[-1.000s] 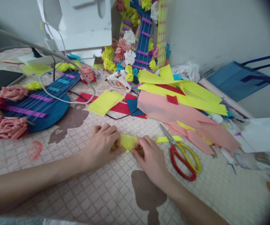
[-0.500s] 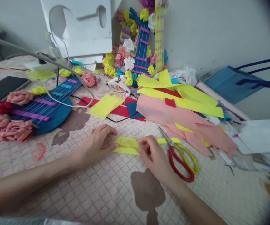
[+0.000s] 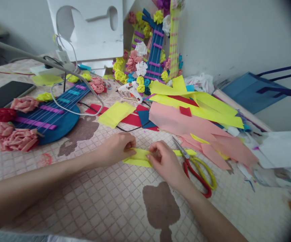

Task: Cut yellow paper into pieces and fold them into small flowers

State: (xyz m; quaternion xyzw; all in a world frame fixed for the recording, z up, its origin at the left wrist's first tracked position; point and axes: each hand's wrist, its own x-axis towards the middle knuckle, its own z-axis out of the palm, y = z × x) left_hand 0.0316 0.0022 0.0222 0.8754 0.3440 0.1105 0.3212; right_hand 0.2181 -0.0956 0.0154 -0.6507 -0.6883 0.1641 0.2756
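A folded yellow strip (image 3: 140,156) lies low over the quilted tablecloth, between my two hands. My left hand (image 3: 121,148) pinches its upper left part with the fingers curled. At its right end my right hand (image 3: 161,158) grips it between thumb and fingers. Scissors (image 3: 197,168) with one red and one yellow handle rest just right of my right hand, partly over a narrow yellow strip (image 3: 191,152). Beyond my hands lies a yellow sheet (image 3: 115,114) on red material (image 3: 132,119).
A blue guitar shape (image 3: 59,117) with paper roses is at the left, beside a dark flat device (image 3: 7,95). A glue gun (image 3: 131,90) sits at the back. Yellow and pink sheets (image 3: 183,117) pile up at the right. A white cable (image 3: 89,115) loops nearby.
My left hand has moved from the strip's left end onto its upper edge, its fingers curled tighter. My right hand has closed further over the right end. The view has shifted slightly.
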